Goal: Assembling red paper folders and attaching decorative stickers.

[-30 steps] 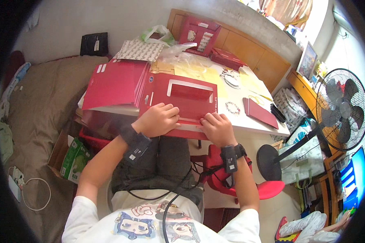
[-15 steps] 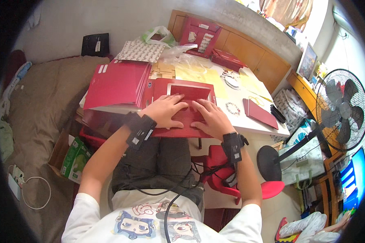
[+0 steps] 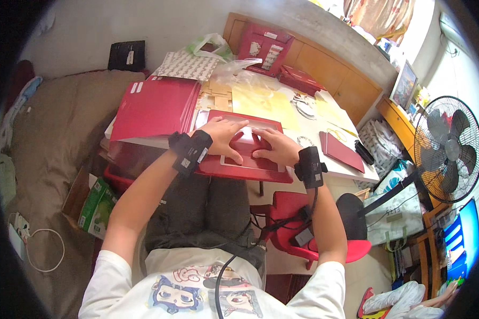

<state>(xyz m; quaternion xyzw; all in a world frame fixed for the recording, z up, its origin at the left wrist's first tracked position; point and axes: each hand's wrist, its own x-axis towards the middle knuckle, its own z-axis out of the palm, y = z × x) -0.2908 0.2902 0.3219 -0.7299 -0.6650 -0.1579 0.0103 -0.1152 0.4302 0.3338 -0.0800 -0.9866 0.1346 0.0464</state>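
Dark-red cardboard panel (image 3: 234,171) with a pale-edged rectangular window is set at the near edge of the white worktop (image 3: 322,125). To its left, a fanned stack of flat red cardboard sheets (image 3: 155,109) is spread. The panel's left part is covered by the left hand (image 3: 223,138), its thumb held away from its fingers. Close beside it, not touching it, the right hand (image 3: 279,148) is laid over the window, fingers likewise spread; whether the window's rim is pressed by either hand cannot be told. Farther right, a flat maroon rectangular folder (image 3: 341,152) is seen. The panel is judged light, fairly stiff, slightly slick and easily creased at its narrow borders; it would best be held by both outer side edges.
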